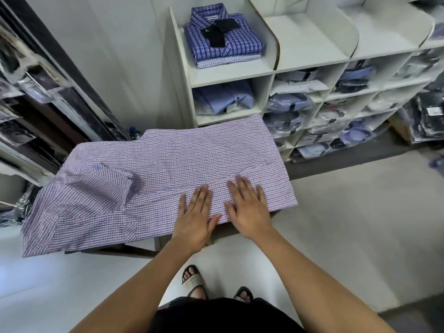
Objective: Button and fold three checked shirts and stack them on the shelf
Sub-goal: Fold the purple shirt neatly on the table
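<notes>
The shirt (168, 169) lies spread flat on the table (144, 246), under both hands. The left hand (194, 219) and right hand (247, 210) are open, fingers straight, pressing the cloth side by side. I think it is best to smooth it flat before folding. Far beyond the hands, the top shelf (230, 74) holds two folded shirts (223, 44). Lower boxes hold bagged shirts (288, 102).

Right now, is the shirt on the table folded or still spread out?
Spread out: the shirt lies flat, both hands pressing its hem.
</notes>
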